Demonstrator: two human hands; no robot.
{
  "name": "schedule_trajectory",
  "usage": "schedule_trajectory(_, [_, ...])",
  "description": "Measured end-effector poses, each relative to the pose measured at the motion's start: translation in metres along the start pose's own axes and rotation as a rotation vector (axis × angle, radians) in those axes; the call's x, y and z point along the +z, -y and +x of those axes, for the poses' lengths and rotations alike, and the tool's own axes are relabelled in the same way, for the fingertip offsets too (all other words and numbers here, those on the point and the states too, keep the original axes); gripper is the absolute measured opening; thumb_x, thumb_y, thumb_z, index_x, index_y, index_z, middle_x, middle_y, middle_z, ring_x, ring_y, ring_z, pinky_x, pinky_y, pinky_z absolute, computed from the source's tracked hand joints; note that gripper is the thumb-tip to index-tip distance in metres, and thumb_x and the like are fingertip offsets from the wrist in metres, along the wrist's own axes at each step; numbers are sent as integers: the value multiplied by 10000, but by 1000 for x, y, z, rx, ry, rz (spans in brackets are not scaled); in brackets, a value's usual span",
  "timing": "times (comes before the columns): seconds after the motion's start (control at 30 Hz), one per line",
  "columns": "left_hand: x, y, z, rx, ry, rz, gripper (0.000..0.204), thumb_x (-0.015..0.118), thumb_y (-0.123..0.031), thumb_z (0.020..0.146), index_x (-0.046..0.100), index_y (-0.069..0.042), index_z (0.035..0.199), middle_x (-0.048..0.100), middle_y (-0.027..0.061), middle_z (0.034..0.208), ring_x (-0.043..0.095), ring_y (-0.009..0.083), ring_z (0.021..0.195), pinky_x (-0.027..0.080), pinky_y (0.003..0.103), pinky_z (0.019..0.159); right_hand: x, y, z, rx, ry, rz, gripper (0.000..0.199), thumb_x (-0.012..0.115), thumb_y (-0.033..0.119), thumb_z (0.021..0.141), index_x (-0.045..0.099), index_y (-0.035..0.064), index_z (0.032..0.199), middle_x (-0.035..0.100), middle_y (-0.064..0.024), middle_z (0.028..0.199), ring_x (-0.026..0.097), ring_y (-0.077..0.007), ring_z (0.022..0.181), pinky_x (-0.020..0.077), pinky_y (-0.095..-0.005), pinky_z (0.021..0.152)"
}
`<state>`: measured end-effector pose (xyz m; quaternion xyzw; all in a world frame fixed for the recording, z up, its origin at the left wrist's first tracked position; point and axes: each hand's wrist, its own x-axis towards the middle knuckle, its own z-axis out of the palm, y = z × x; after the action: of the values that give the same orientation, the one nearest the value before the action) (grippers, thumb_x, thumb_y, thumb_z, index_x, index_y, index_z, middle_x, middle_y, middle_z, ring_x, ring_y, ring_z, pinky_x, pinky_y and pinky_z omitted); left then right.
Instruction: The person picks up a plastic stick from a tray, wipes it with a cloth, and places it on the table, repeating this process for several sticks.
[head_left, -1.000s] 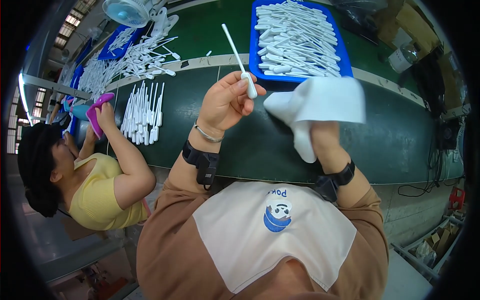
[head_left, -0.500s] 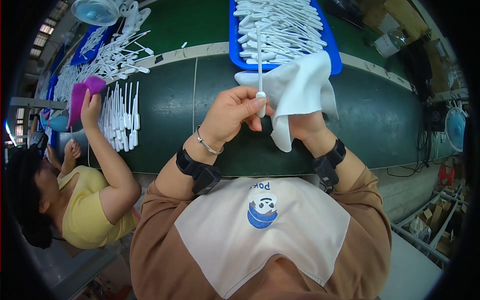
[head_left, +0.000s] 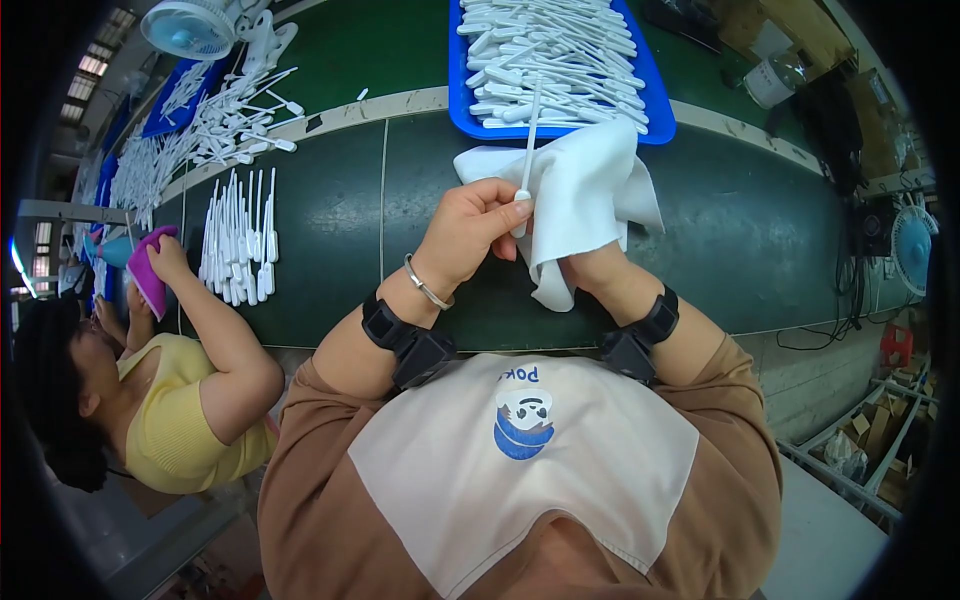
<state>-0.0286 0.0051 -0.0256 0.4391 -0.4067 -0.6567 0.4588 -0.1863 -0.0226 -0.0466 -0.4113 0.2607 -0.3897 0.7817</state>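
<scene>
A thin white plastic stick (head_left: 533, 135) with a thicker handle end stands nearly upright in my left hand (head_left: 468, 228), its handle pinched between thumb and fingers. White cloth (head_left: 590, 190) drapes over my right hand (head_left: 597, 268) and hides its fingers; the hand grips the cloth from beneath. The cloth's folds lie against the stick. Just beyond, a blue tray (head_left: 660, 122) is heaped with similar white sticks (head_left: 555, 70). To the left, several more sticks (head_left: 240, 245) lie in rows on the dark green table (head_left: 330, 240).
A co-worker in a yellow top (head_left: 200, 420) sits at the left with a purple cloth (head_left: 148, 270). A loose pile of sticks (head_left: 215, 130) lies near a small fan (head_left: 190, 30). At the far right are a clear bottle (head_left: 775, 80) and another fan (head_left: 912, 250).
My right hand and the white cloth have shifted left, closer to the stick. The stick now leans slightly right. The co-worker's hand with the purple cloth has come down.
</scene>
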Motion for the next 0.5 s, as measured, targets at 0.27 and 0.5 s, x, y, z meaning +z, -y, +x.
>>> schedule_trajectory(0.27, [16, 13, -2, 264, -85, 331, 155, 553, -100, 797, 575, 6, 909, 610, 55, 748, 561, 79, 569, 457, 200, 526, -10, -10, -4, -250, -61, -379, 303, 592, 142, 778, 486, 70, 1052, 522, -37, 950, 516, -122, 851, 449, -267, 730])
schedule_trajectory(0.5, [18, 3, -2, -46, 17, 346, 156, 567, -93, 783, 574, 8, 902, 609, 58, 743, 565, 80, 625, 446, 190, 562, -29, 3, 6, -436, -213, -400, 329, 604, 104, 758, 483, 63, 1062, 514, -38, 985, 507, -138, 906, 437, -292, 781])
